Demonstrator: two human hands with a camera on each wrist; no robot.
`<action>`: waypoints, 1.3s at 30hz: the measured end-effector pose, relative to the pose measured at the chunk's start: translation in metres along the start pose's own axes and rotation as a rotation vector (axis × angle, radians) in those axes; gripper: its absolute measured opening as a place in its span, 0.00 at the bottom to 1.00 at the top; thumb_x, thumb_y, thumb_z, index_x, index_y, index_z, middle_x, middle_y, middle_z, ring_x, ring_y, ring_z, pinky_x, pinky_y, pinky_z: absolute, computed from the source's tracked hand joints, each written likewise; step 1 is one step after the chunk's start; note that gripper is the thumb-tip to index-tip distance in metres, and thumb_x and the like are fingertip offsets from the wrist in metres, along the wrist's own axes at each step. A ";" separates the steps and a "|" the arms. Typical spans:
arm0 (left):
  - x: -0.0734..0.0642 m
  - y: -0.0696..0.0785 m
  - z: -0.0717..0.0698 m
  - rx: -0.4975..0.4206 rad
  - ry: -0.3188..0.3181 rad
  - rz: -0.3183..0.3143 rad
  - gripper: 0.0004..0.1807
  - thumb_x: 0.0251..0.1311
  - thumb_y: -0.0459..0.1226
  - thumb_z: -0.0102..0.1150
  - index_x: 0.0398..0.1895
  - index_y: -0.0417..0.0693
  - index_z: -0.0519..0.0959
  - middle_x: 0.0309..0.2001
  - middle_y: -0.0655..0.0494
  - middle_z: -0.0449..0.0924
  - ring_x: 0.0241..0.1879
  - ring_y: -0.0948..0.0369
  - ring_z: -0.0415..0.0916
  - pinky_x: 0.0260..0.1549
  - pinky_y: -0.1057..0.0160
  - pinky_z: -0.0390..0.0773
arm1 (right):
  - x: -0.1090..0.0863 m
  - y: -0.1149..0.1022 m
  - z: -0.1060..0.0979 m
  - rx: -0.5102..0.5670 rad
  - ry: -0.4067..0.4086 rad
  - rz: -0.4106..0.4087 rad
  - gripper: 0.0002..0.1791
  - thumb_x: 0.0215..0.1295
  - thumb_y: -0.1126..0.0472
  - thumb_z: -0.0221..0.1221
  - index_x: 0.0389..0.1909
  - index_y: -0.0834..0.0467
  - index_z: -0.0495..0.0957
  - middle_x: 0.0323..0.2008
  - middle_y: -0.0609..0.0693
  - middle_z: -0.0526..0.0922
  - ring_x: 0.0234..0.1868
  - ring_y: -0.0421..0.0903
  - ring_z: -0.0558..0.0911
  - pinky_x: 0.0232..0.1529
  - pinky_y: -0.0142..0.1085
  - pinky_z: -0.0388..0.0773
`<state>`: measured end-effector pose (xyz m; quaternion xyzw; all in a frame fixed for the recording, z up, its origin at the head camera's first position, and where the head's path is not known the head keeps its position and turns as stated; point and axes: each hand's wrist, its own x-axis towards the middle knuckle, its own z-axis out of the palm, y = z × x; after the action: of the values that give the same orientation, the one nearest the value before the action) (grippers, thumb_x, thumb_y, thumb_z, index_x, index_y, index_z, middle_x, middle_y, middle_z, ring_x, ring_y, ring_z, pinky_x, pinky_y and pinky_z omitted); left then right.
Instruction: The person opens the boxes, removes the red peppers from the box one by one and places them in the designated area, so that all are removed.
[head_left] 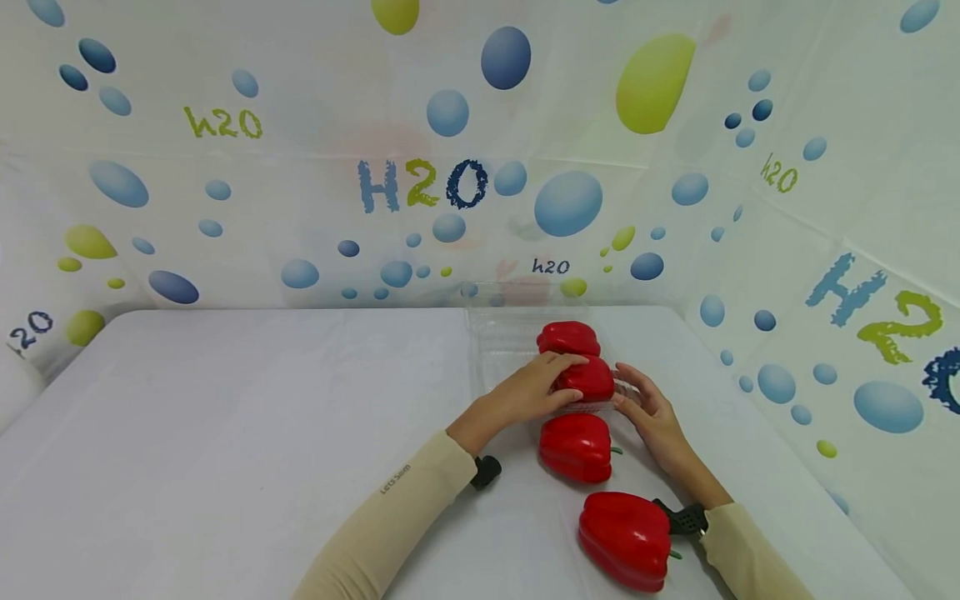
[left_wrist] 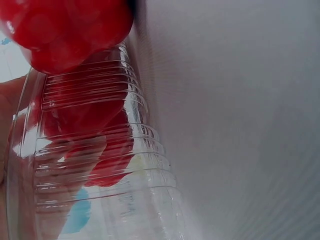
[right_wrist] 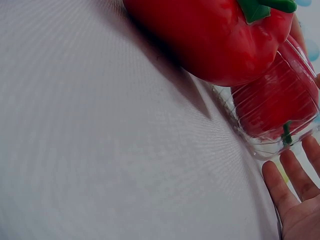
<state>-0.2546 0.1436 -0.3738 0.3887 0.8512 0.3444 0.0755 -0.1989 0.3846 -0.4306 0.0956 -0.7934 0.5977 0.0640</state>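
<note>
In the head view my left hand point(head_left: 536, 385) lies over a red bell pepper point(head_left: 595, 379), fingers across its top and thumb at its near side. That pepper sits in the front right of a clear plastic container point(head_left: 483, 354), with another red bell pepper point(head_left: 567, 337) just behind it. My right hand point(head_left: 651, 414) is at the container's right side, fingers spread along the wall. In the right wrist view, the fingers of the right hand point(right_wrist: 297, 200) are extended by the container's corner, and a green stem point(right_wrist: 286, 134) shows through the plastic.
A red bell pepper point(head_left: 576, 447) lies in front of the container, and one more red bell pepper point(head_left: 626, 540) lies nearer, beside the right wrist's black strap point(head_left: 684, 518). Everything stands on a white-covered table point(head_left: 225, 433), with a printed curtain point(head_left: 315, 208) behind it.
</note>
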 end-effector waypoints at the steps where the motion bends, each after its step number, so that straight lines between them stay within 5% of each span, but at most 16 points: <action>1: 0.000 0.000 0.000 0.000 0.000 0.000 0.33 0.64 0.42 0.61 0.71 0.56 0.62 0.66 0.48 0.66 0.64 0.54 0.65 0.57 0.58 0.76 | 0.000 0.000 0.000 0.000 0.000 0.001 0.34 0.71 0.59 0.55 0.74 0.57 0.53 0.70 0.59 0.60 0.59 0.32 0.73 0.55 0.26 0.73; 26: 0.000 -0.002 0.000 -0.022 -0.001 -0.009 0.33 0.64 0.42 0.61 0.71 0.55 0.61 0.65 0.49 0.66 0.64 0.54 0.65 0.56 0.59 0.76 | 0.001 -0.001 0.000 -0.006 0.000 0.005 0.35 0.71 0.59 0.55 0.74 0.58 0.53 0.70 0.59 0.61 0.59 0.32 0.73 0.55 0.26 0.74; 39: -0.004 -0.001 -0.001 -0.081 0.009 -0.065 0.36 0.66 0.42 0.59 0.74 0.49 0.56 0.66 0.48 0.65 0.64 0.53 0.65 0.58 0.55 0.74 | 0.000 -0.001 0.001 -0.005 0.000 0.004 0.34 0.71 0.60 0.55 0.74 0.57 0.54 0.70 0.59 0.61 0.59 0.33 0.73 0.55 0.27 0.74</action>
<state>-0.2534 0.1394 -0.3742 0.3560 0.8491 0.3776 0.0983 -0.1986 0.3832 -0.4297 0.0938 -0.7950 0.5959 0.0634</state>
